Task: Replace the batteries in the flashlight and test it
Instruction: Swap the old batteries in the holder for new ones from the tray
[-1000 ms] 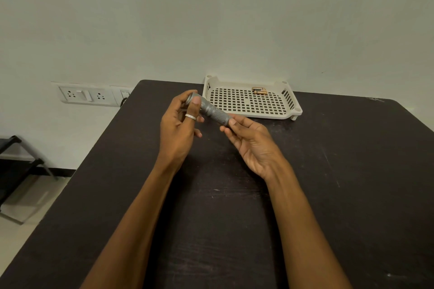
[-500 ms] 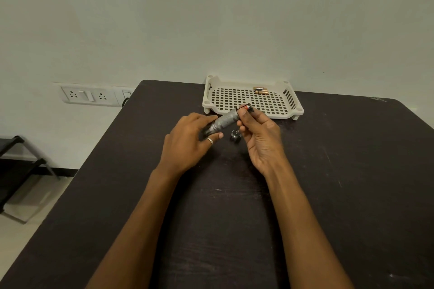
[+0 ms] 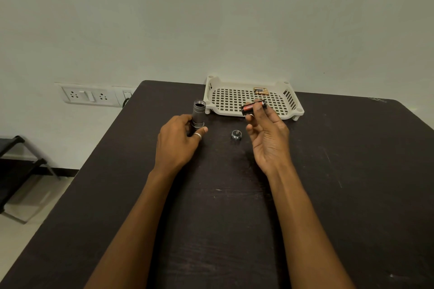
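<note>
My left hand (image 3: 176, 141) grips the grey flashlight body (image 3: 198, 114), which stands upright on the dark table with its threaded open end up. My right hand (image 3: 267, 136) pinches a black battery holder (image 3: 251, 107) with red-labelled cells, held just in front of the tray. The flashlight's round end cap (image 3: 236, 134) lies on the table between my two hands. Gold-coloured spare batteries (image 3: 260, 90) lie at the back of the white perforated tray (image 3: 291, 110).
The dark table (image 3: 234, 218) reaches to a plain wall behind the tray. A wall socket panel (image 3: 90, 96) sits left of the table's far corner. A dark stand (image 3: 21, 164) is on the floor at the left.
The battery holder has come out of the flashlight in my right hand. My left hand moved the flashlight body leftward and turned it upright. The end cap lies on the table.
</note>
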`<state>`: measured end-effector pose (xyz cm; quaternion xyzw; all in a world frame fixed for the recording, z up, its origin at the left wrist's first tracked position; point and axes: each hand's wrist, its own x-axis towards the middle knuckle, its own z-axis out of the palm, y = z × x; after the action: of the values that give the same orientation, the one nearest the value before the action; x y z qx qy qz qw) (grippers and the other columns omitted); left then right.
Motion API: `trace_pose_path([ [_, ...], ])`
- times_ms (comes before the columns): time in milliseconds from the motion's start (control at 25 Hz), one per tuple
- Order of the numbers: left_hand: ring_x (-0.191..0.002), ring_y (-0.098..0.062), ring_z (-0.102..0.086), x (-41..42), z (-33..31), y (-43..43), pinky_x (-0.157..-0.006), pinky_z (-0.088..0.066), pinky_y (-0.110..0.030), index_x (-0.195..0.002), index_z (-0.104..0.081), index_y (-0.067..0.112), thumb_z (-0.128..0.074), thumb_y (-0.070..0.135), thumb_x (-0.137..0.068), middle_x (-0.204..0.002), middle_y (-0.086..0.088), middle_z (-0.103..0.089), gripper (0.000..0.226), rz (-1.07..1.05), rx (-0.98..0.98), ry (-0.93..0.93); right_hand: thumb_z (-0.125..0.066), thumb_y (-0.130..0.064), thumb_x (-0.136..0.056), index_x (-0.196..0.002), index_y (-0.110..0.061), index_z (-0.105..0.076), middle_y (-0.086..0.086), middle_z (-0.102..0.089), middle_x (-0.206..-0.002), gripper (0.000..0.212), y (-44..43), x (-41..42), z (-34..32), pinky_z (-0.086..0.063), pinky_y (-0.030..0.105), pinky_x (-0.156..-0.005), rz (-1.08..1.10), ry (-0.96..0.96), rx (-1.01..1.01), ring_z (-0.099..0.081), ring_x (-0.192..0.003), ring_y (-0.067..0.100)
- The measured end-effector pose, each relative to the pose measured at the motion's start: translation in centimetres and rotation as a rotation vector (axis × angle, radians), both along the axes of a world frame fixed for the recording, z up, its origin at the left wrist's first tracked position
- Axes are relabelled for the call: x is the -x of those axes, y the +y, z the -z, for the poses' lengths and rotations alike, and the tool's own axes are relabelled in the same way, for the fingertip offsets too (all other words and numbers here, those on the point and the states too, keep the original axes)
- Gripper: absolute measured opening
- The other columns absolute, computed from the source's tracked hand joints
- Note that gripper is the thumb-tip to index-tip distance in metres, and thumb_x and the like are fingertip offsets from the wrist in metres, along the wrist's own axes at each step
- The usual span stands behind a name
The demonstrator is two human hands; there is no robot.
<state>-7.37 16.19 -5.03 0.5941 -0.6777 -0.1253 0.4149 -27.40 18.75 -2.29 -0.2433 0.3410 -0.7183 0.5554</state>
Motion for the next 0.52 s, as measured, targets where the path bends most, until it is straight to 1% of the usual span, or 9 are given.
trace_pose_path([
  [80, -0.081, -0.008, -0.059, -0.1, 0.1, -0.2, -0.065, -0.046, -0.025, -0.109, -0.065, 0.024, -0.074, 0.045, -0.085, -0.095, 0.006, -0.062, 0.033, -0.012, -0.051, 0.008, -0.08, -0.016, -0.085, -0.099, -0.018, -0.08, -0.002, -0.078, -0.094, 0.015, 0.0, -0.1, 0.0, -0.054, 0.019, -0.058, 0.006, 0.069, -0.03, -0.07, -0.075, 0.008],
  [160, -0.095, -0.014, -0.062, -0.1, 0.3, -0.3, -0.075, -0.05, -0.028, -0.116, -0.06, 0.024, -0.076, 0.047, -0.083, -0.108, 0.004, -0.061, 0.043, 0.011, -0.11, 0.038, -0.08, -0.018, -0.085, -0.104, -0.018, -0.08, -0.004, -0.078, -0.093, 0.018, 0.0, -0.2, 0.1, -0.054, 0.019, -0.06, 0.006, 0.134, -0.048, -0.07, -0.076, 0.007],
  [240, -0.115, -0.017, -0.054, 0.2, 0.3, 0.1, -0.091, -0.049, -0.033, -0.129, -0.049, 0.021, -0.078, 0.059, -0.075, -0.126, 0.0, -0.053, 0.072, 0.011, -0.12, 0.044, -0.079, -0.018, -0.087, -0.106, -0.018, -0.08, -0.004, -0.078, -0.093, 0.02, 0.0, -0.2, 0.3, -0.054, 0.02, -0.06, -0.005, 0.171, -0.044, -0.069, -0.076, 0.005],
  [280, -0.12, -0.017, -0.048, 0.4, 0.2, 0.4, -0.095, -0.046, -0.034, -0.134, -0.042, 0.019, -0.075, 0.068, -0.071, -0.131, -0.002, -0.048, 0.086, -0.03, -0.07, 0.041, -0.078, -0.018, -0.087, -0.107, -0.018, -0.08, -0.004, -0.078, -0.092, 0.019, -0.1, -0.3, 0.3, -0.054, 0.02, -0.06, -0.011, 0.183, -0.037, -0.068, -0.076, 0.005],
  [320, -0.121, -0.018, -0.045, 0.7, 0.0, 0.8, -0.096, -0.045, -0.035, -0.135, -0.038, 0.017, -0.071, 0.075, -0.069, -0.133, -0.004, -0.045, 0.094, -0.092, 0.012, 0.045, -0.078, -0.018, -0.088, -0.107, -0.019, -0.08, -0.004, -0.078, -0.092, 0.019, -0.1, -0.3, 0.4, -0.054, 0.02, -0.059, -0.016, 0.193, -0.034, -0.068, -0.076, 0.005],
  [360, -0.121, -0.02, -0.044, 1.0, -0.3, 1.1, -0.097, -0.046, -0.037, -0.134, -0.038, 0.015, -0.066, 0.078, -0.072, -0.133, -0.006, -0.044, 0.093, -0.147, 0.106, 0.065, -0.077, -0.019, -0.088, -0.106, -0.019, -0.08, -0.004, -0.078, -0.092, 0.018, -0.1, -0.3, 0.4, -0.054, 0.02, -0.06, -0.02, 0.204, -0.035, -0.068, -0.076, 0.005],
  [400, -0.119, -0.022, -0.044, 1.2, -0.7, 1.4, -0.095, -0.048, -0.04, -0.132, -0.039, 0.013, -0.064, 0.076, -0.077, -0.132, -0.008, -0.044, 0.087, -0.178, 0.196, 0.09, -0.077, -0.019, -0.088, -0.106, -0.02, -0.08, -0.004, -0.078, -0.092, 0.017, -0.1, -0.3, 0.4, -0.054, 0.02, -0.06, -0.023, 0.214, -0.036, -0.068, -0.075, 0.005],
  [440, -0.118, -0.023, -0.045, 1.4, -0.9, 1.6, -0.093, -0.049, -0.041, -0.13, -0.042, 0.011, -0.062, 0.069, -0.083, -0.131, -0.01, -0.045, 0.077, -0.184, 0.278, 0.104, -0.077, -0.019, -0.089, -0.104, -0.021, -0.081, -0.003, -0.078, -0.092, 0.016, -0.2, -0.2, 0.4, -0.054, 0.02, -0.06, -0.029, 0.222, -0.032, -0.068, -0.075, 0.005],
  [520, -0.112, -0.021, -0.046, 2.0, -1.2, 1.8, -0.085, -0.05, -0.038, -0.124, -0.048, 0.01, -0.063, 0.048, -0.093, -0.125, -0.012, -0.05, 0.052, -0.144, 0.422, 0.075, -0.076, -0.019, -0.09, -0.107, -0.02, -0.079, -0.002, -0.078, -0.093, 0.017, -0.2, -0.3, 0.5, -0.055, 0.021, -0.061, -0.048, 0.243, -0.014, -0.069, -0.077, 0.005],
])
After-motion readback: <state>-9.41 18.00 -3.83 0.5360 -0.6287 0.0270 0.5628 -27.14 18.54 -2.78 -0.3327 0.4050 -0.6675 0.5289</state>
